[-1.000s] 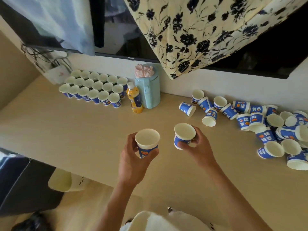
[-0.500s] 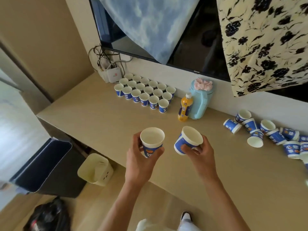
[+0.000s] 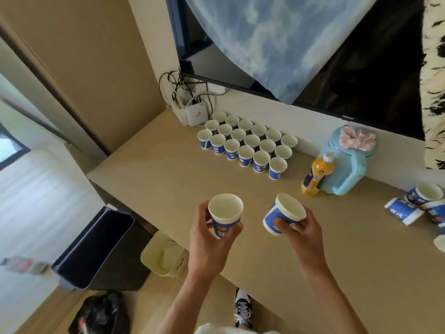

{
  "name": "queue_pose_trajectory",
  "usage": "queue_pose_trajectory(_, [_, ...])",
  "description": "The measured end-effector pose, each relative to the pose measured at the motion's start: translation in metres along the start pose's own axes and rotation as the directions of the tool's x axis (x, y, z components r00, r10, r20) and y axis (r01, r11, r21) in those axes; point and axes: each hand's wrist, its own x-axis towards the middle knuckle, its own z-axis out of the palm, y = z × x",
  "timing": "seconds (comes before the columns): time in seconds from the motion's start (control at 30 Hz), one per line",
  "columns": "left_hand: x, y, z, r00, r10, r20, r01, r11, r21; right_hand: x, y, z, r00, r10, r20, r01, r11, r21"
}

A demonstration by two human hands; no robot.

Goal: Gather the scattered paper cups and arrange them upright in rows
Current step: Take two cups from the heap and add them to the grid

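Note:
My left hand (image 3: 212, 247) grips an upright blue-and-white paper cup (image 3: 225, 214) above the counter's front edge. My right hand (image 3: 304, 233) holds a second paper cup (image 3: 283, 215), tilted to the left with its mouth facing up and right. Farther back, several cups stand upright in three rows (image 3: 248, 143) near the wall. At the right edge lie a few scattered cups (image 3: 404, 210), some on their sides and partly cut off by the frame.
An orange juice bottle (image 3: 316, 174) and a light-blue jug (image 3: 349, 162) stand between the rows and the scattered cups. A white router (image 3: 196, 113) with cables sits behind the rows. Below the beige counter (image 3: 156, 179) are a cream bin (image 3: 163, 257) and a dark container (image 3: 96, 249).
The view has swung left and closer to the rows, so most scattered cups have left the frame. Both hands still hold their cups; the right cup has tilted further left.

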Motion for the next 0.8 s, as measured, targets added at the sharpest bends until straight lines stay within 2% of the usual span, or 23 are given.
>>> queue_pose_trajectory(0.27, [0.095,-0.024,-0.031,0.997,-0.031,-0.075,0.036,0.997,0.072,0.061,-0.015,0.069,0.999,-0.002,0.051,0.001,1.000,0.028])
queue_pose_trajectory(0.37, [0.136,-0.036,-0.038,0.995,-0.055,-0.078,0.061,0.995,0.076,0.074,-0.015,0.089,1.000,0.010,0.025,-0.011,1.000,0.018])
queue_pose_trajectory(0.7, [0.287,-0.091,-0.051,0.987,-0.101,0.123,0.091,0.992,0.086,0.110,-0.005,0.178,0.978,0.104,-0.183,-0.105,0.994,0.005])
queue_pose_trajectory(0.8, [0.323,-0.109,-0.048,0.982,-0.125,0.144,0.113,0.990,0.087,0.119,-0.002,0.196,0.968,0.117,-0.222,-0.119,0.993,0.007])
